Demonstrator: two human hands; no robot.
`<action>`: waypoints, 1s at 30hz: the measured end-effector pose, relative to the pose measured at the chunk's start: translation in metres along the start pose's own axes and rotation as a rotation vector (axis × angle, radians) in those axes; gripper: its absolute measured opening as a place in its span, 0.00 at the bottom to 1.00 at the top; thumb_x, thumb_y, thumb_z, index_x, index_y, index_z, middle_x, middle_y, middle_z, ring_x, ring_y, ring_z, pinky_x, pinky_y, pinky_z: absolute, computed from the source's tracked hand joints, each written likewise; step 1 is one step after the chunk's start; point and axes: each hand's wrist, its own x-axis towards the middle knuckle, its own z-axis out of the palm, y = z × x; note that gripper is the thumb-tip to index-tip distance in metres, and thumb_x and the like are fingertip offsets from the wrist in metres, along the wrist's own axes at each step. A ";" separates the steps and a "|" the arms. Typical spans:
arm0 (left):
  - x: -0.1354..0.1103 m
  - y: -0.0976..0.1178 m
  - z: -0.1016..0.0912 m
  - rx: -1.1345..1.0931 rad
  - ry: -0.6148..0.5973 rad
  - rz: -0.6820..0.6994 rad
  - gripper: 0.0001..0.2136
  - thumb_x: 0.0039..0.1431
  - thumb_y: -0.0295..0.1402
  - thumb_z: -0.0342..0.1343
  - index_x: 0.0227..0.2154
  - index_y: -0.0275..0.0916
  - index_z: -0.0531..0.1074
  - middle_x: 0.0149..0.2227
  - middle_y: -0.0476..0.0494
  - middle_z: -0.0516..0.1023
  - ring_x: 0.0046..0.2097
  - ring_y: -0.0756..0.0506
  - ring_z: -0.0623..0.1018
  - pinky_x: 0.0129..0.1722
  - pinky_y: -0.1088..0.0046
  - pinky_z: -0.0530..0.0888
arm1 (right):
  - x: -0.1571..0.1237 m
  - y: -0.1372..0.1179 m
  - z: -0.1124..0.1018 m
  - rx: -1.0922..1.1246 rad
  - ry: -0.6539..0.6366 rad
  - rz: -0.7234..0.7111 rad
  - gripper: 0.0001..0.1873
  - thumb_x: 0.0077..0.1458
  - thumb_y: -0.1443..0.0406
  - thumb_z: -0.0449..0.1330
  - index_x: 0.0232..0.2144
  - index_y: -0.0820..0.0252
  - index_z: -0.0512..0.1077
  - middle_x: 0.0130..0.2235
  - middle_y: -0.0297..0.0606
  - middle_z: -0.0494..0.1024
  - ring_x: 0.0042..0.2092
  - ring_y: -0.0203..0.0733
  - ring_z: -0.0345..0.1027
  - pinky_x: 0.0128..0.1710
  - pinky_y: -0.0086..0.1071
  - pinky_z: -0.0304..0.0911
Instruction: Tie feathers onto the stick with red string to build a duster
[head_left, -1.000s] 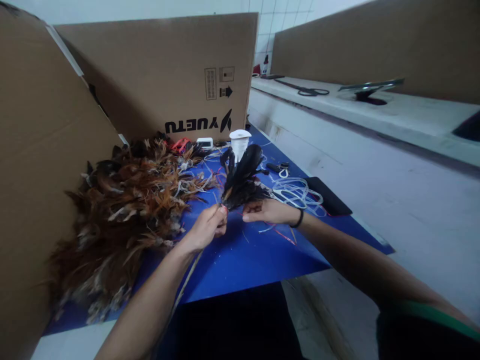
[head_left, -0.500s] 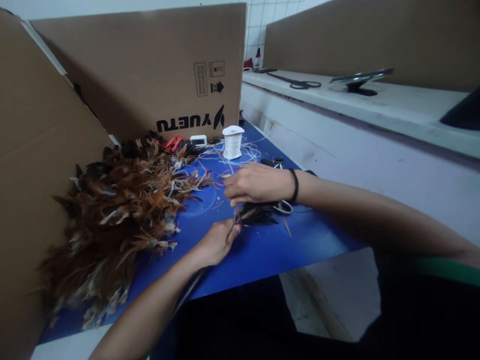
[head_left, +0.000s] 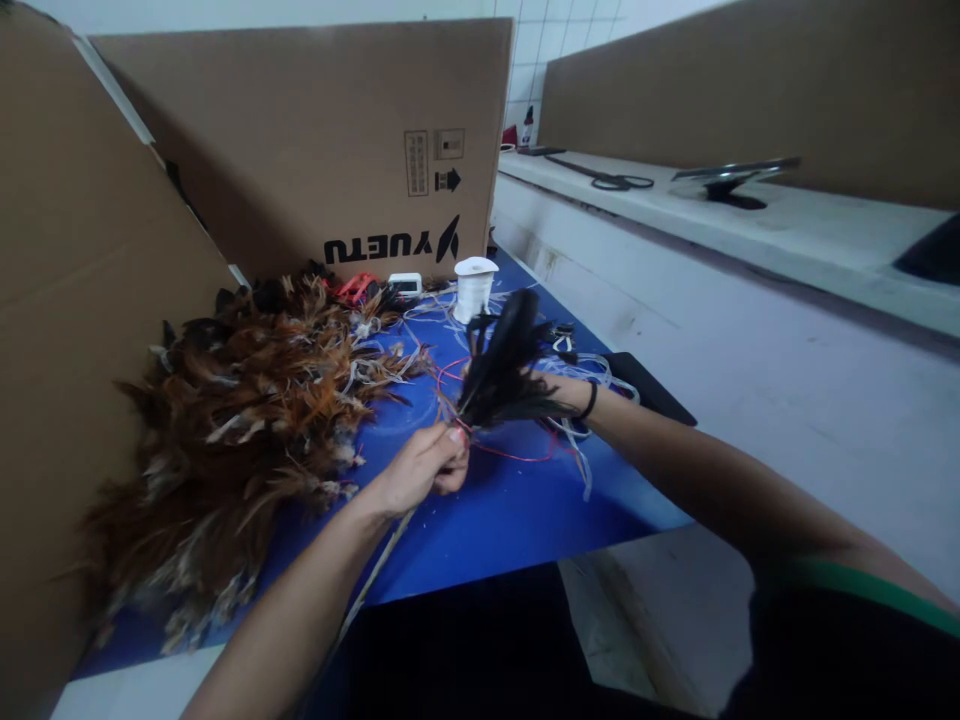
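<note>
My left hand (head_left: 421,467) is closed in a pinch on the base of a bunch of black feathers (head_left: 501,362), which stands up and fans to the right over the blue mat (head_left: 495,510). A thin pale stick (head_left: 375,570) runs down from that hand toward me. My right hand is hidden behind the black feathers; only its wrist with a black band (head_left: 590,400) shows. A red thread (head_left: 510,455) loops on the mat under the bunch.
A big heap of brown and orange feathers (head_left: 247,420) covers the mat's left side. A white thread spool (head_left: 475,287), a red tool (head_left: 356,288), pale cord loops (head_left: 577,390) and a black pad (head_left: 651,388) lie behind. Cardboard walls (head_left: 300,150) stand left and rear. Scissors (head_left: 611,181) rest on the right counter.
The black feather bunch, lying low on the mat under my right hand half a second ago, now stands upright again. My right hand has dropped behind it.
</note>
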 end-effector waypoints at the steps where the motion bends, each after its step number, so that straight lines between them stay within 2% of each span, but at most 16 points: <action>1: 0.002 0.000 -0.003 -0.012 0.041 0.007 0.17 0.60 0.45 0.45 0.23 0.38 0.55 0.20 0.57 0.50 0.18 0.58 0.55 0.17 0.80 0.49 | -0.004 -0.001 0.000 -0.006 -0.075 -0.012 0.12 0.47 0.59 0.62 0.21 0.62 0.75 0.23 0.37 0.76 0.29 0.37 0.69 0.32 0.31 0.64; 4: 0.007 0.000 -0.010 -0.033 0.142 0.009 0.17 0.59 0.45 0.47 0.24 0.38 0.56 0.19 0.57 0.49 0.16 0.58 0.53 0.16 0.81 0.48 | -0.015 -0.006 0.009 -0.053 -0.196 -0.070 0.12 0.50 0.58 0.60 0.31 0.62 0.77 0.32 0.38 0.79 0.35 0.39 0.70 0.38 0.32 0.65; 6: 0.009 -0.001 -0.013 -0.030 0.183 -0.004 0.17 0.58 0.45 0.48 0.24 0.38 0.56 0.19 0.58 0.50 0.16 0.58 0.53 0.15 0.82 0.48 | -0.023 -0.009 0.020 -0.097 -0.175 -0.091 0.16 0.55 0.58 0.55 0.38 0.63 0.76 0.36 0.39 0.79 0.36 0.38 0.70 0.37 0.32 0.64; 8: 0.011 -0.002 -0.016 -0.016 0.214 -0.017 0.17 0.58 0.47 0.48 0.23 0.38 0.57 0.17 0.58 0.50 0.15 0.58 0.53 0.15 0.82 0.48 | -0.028 -0.011 0.031 -0.133 -0.130 -0.114 0.16 0.58 0.60 0.53 0.41 0.63 0.74 0.37 0.39 0.79 0.36 0.37 0.70 0.36 0.30 0.63; 14: 0.014 -0.008 -0.021 0.152 0.348 -0.064 0.20 0.54 0.51 0.49 0.22 0.38 0.56 0.18 0.58 0.52 0.16 0.58 0.55 0.16 0.81 0.52 | -0.033 -0.016 0.053 -0.381 -0.057 -0.245 0.13 0.60 0.67 0.49 0.37 0.60 0.74 0.35 0.36 0.78 0.36 0.35 0.70 0.37 0.28 0.60; 18: 0.014 -0.012 -0.021 0.384 0.408 -0.045 0.19 0.55 0.50 0.47 0.21 0.39 0.56 0.18 0.56 0.55 0.17 0.55 0.58 0.17 0.78 0.55 | -0.038 -0.038 0.047 -0.680 -0.049 -0.334 0.14 0.59 0.69 0.48 0.35 0.62 0.74 0.35 0.40 0.78 0.37 0.38 0.70 0.37 0.30 0.58; 22: 0.013 -0.012 -0.019 0.529 0.451 -0.007 0.18 0.57 0.48 0.44 0.21 0.39 0.58 0.18 0.53 0.58 0.20 0.53 0.61 0.19 0.77 0.58 | -0.044 -0.060 0.039 -0.875 -0.081 -0.323 0.14 0.59 0.69 0.47 0.32 0.63 0.73 0.32 0.42 0.77 0.32 0.38 0.68 0.31 0.30 0.54; 25: 0.012 -0.012 -0.019 0.573 0.468 0.018 0.18 0.58 0.47 0.43 0.21 0.39 0.58 0.18 0.52 0.60 0.21 0.52 0.62 0.21 0.76 0.59 | -0.046 -0.060 0.039 -0.819 -0.057 -0.304 0.14 0.58 0.69 0.47 0.30 0.63 0.73 0.31 0.41 0.77 0.33 0.38 0.68 0.32 0.30 0.54; 28: 0.012 -0.013 -0.019 0.581 0.463 0.027 0.18 0.58 0.46 0.43 0.21 0.39 0.59 0.18 0.52 0.61 0.21 0.51 0.63 0.22 0.75 0.60 | -0.049 -0.050 0.043 -0.623 0.007 -0.284 0.13 0.58 0.69 0.49 0.30 0.61 0.74 0.30 0.37 0.77 0.32 0.35 0.68 0.34 0.28 0.56; 30: 0.012 -0.015 -0.019 0.573 0.466 0.024 0.17 0.58 0.46 0.44 0.21 0.39 0.60 0.18 0.52 0.61 0.21 0.51 0.63 0.21 0.76 0.60 | -0.050 -0.041 0.046 -0.481 0.047 -0.226 0.12 0.57 0.68 0.50 0.31 0.60 0.74 0.28 0.33 0.76 0.28 0.32 0.65 0.31 0.27 0.56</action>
